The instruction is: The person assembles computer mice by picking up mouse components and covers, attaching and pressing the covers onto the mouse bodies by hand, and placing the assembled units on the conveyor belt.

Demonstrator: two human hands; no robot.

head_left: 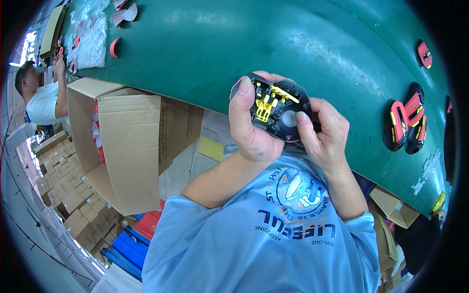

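A rounded black plastic housing (pixel 276 128) is held up in front of my chest, its inner side facing me. Yellow plastic parts (pixel 264 108) sit inside it, and a round grey disc (pixel 289 118) shows beside them. My left hand (pixel 250 124) is closed around the housing's left side, thumb over the edge and fingers behind it. On the other side, my right hand (pixel 328 132) grips the lower right, with its thumb pressed near the disc. The fingers behind the housing are partly hidden.
Several red-and-black units (pixel 408 119) lie on the green table (pixel 205 53) at right. Curved red pieces (pixel 125 14) and clear plastic bags (pixel 89 41) are at far left. A large open carton (pixel 129 146) stands against the table edge. Another person (pixel 46 100) works beyond it.
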